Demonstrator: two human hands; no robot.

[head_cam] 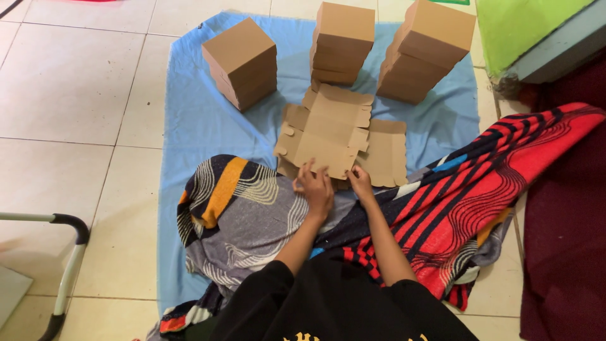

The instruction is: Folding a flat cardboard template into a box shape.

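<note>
Folding step just starting: your left hand [314, 187] and right hand [360, 180], fingers pinched on the near edge of the flat box blank [328, 129], at 12 o'clock of your lap; next, lift its flaps squarely

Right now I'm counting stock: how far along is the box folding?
Done: three stacks of folded boxes stand on the blue cloth. In hand: the left hand and right hand grip a flat cardboard blank. Left: more flat blanks lie beneath.
</note>
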